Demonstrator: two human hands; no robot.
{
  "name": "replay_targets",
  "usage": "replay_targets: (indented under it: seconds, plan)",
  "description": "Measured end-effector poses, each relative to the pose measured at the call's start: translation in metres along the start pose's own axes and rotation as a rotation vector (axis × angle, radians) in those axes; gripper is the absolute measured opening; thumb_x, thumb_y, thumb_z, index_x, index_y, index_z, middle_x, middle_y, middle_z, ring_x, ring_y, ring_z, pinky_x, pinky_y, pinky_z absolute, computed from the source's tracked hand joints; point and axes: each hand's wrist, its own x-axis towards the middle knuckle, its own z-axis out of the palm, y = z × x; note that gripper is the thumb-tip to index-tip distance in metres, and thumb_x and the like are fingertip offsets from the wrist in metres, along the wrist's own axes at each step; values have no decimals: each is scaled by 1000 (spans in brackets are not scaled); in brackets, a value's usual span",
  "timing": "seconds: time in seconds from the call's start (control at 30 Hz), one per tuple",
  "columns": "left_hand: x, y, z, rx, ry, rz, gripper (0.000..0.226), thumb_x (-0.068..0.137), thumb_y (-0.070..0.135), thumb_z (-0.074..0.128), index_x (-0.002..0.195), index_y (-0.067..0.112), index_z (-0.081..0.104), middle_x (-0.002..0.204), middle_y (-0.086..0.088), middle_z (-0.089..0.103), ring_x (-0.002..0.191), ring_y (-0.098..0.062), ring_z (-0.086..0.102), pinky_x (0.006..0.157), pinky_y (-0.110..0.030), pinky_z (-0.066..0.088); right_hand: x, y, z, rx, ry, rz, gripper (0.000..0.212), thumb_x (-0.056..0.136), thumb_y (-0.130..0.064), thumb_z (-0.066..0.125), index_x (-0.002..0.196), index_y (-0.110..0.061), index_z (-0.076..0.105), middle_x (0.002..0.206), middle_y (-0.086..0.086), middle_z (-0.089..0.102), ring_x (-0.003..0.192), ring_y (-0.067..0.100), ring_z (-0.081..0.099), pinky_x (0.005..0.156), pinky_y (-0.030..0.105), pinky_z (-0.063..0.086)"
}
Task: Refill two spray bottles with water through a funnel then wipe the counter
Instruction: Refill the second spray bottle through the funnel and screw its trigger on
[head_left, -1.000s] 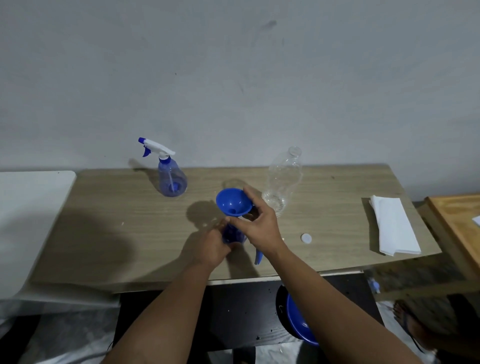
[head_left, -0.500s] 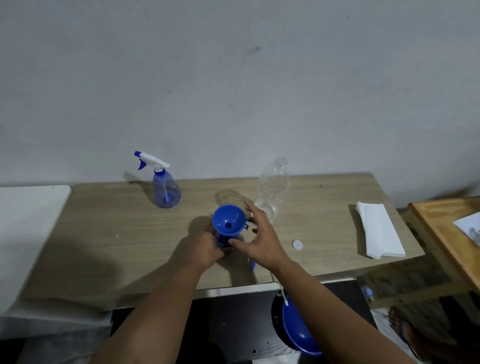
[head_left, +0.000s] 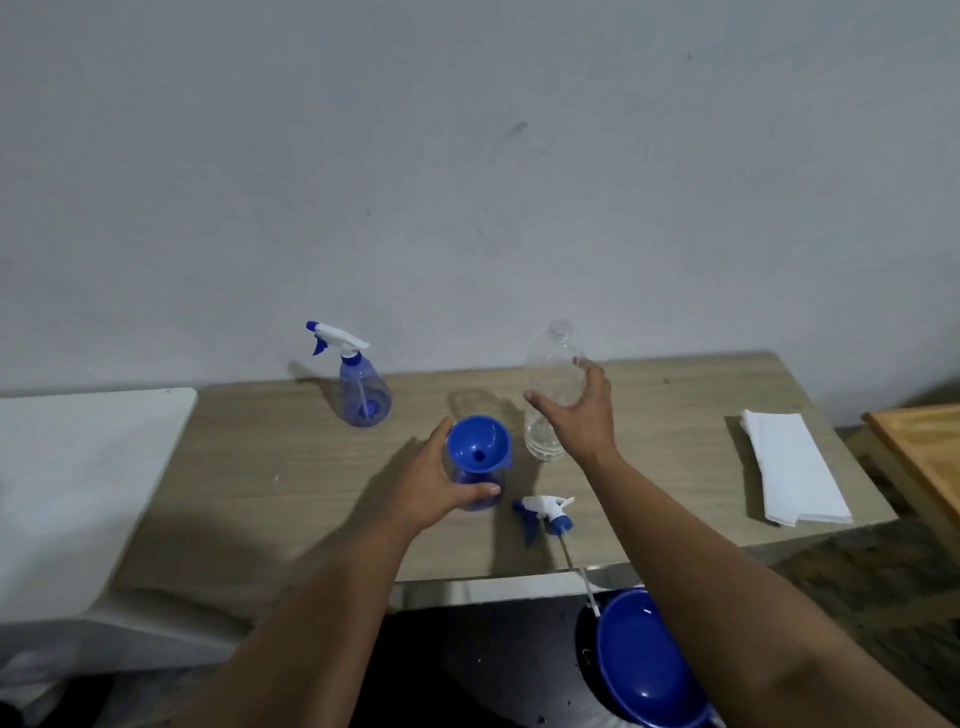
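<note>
Funnel seated in open spray bottle; pour not yet begun.
Left hand grips that bottle to steady it. Right hand, fingers apart, reaches round water bottle right of funnel; sprayer head lies nearer, second sprayer behind-left.

A: Left arm, item one — how is it lying?

B: Bare forearm is running up from the lower left of the view. The left hand is curling round the body of a small bottle, thumb lying across its near side, fingers reaching up behind.

A: Right arm, item two?

B: Bare forearm is crossing in from the lower right. The right hand is spreading wide, thumb pointing left, fingers lifting toward a clear bottle. The fingertips seem to be brushing it, though the clear plastic is making contact hard to judge. Nothing is being gripped.
</note>
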Motion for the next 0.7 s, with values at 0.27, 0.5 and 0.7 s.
replay_targets:
  seconds: [0.27, 0.5, 0.7]
  plan:
    - [0, 2, 0, -51, 7, 57, 88, 71, 31, 91, 144, 31, 42, 121, 25, 54, 109, 13, 51, 78, 4, 35, -23, -28, -18, 194, 119, -147, 69, 76, -37, 91, 131, -34, 49, 120, -9, 66, 116, 2, 61, 102, 30, 49]
    - [4, -4, 4, -38, 27, 34, 89, 67, 42, 92, 141, 40, 42, 113, 33, 54, 115, 0, 51, 85, -15, 40, -20, -72, -41, 366, -130, -316, 74, 79, -17, 87, 140, -35, 48, 122, 7, 66, 91, 20, 72, 87, 35, 61]
    - [6, -16, 5, -44, 51, 15, 102, 61, 52, 91, 147, 35, 40, 136, 20, 55, 129, -3, 50, 107, -31, 43, -20, -66, -44, 220, -499, -275, 87, 74, -38, 95, 146, -45, 46, 102, 16, 71, 77, 22, 68, 68, 33, 57]
